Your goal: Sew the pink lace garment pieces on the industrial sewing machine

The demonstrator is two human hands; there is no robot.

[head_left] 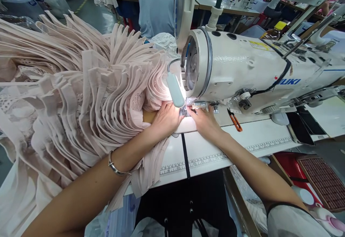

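Note:
My left hand [167,119] lies beside the sewing machine's needle area, fingers stretched over the edge of the pale pink fabric pile; the small lamp [175,90] hides some fingertips. My right hand [207,122] is on the other side of the presser foot [184,111], its thumb and forefinger close together at the foot; what is between them is too small to make out. The white sewing machine [229,64] stands above both hands. Layered pale pink fabric pieces [107,97], some with lace, heap up at the left and hang over the table's front edge.
Orange thread snips [235,120] lie right of my right hand. A printed ruler [207,161] runs along the front of the white table [175,150]. Black trays [300,127] sit farther right. A person in a blue shirt [155,7] is ahead, beyond the machine.

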